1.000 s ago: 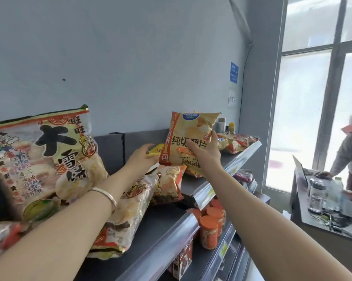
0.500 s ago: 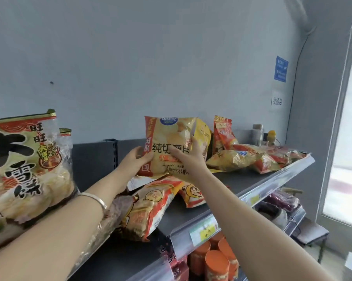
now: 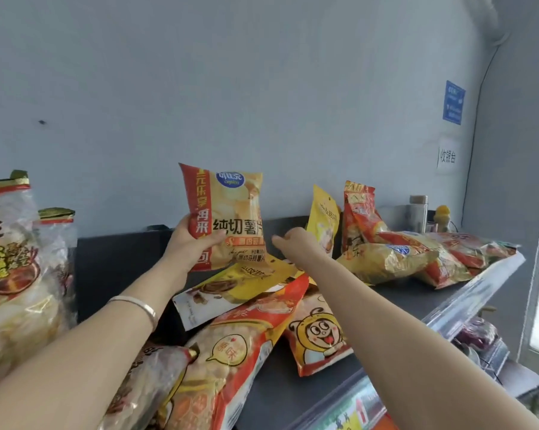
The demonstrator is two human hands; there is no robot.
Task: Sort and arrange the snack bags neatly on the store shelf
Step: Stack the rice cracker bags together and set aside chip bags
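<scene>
One chip bag (image 3: 227, 218) stands up in my left hand (image 3: 193, 243), fingers wrapped round it, above the shelf (image 3: 410, 294), so my right hand (image 3: 296, 243), loose and empty, can reach the yellow bag (image 3: 322, 221).

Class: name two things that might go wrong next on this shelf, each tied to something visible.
1. The left hand grips the potato chip bag by one side only; it may slip.
2. The right hand reaches beside the upright yellow pouch and might topple it.
</scene>
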